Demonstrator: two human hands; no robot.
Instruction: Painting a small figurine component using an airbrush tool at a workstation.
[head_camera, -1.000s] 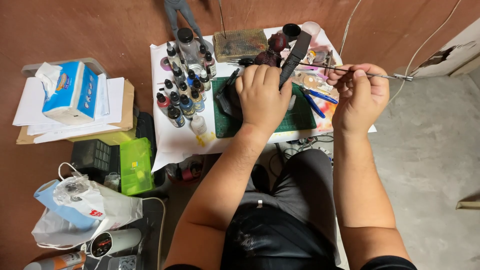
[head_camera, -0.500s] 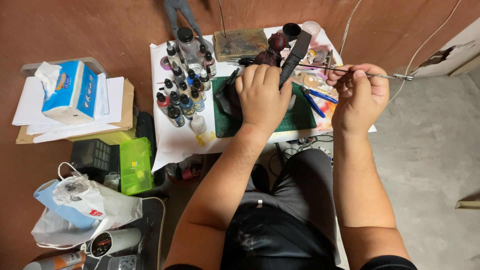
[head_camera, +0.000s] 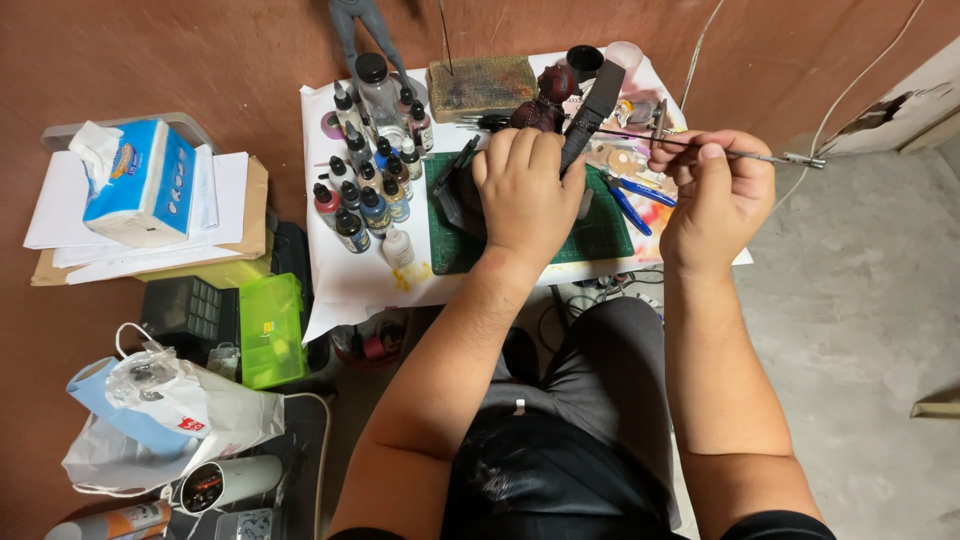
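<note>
Both our hands are busy: left hand (head_camera: 522, 190) clasps the figure (head_camera: 541, 105) at the mat's (head_camera: 600, 235) far edge. Our right hand (head_camera: 712, 195) pinches an airbrush (head_camera: 720, 152), long axis crosswise, tip toward the figure.

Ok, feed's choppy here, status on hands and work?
Left hand gripping dark figure over green mat. Right hand pinching thin metal tool. Paint bottles crowd left.

A dark red figure (head_camera: 545, 100) stands on the green mat (head_camera: 600, 235), mostly covered by the left hand (head_camera: 525, 195) closed around it; only its head and shoulders show above the knuckles. A long dark grey part (head_camera: 592, 112) slants up from the figure. A thin metal tool (head_camera: 740, 153) lies level above the mat's right edge, pinched by the right hand (head_camera: 712, 195).
</note>
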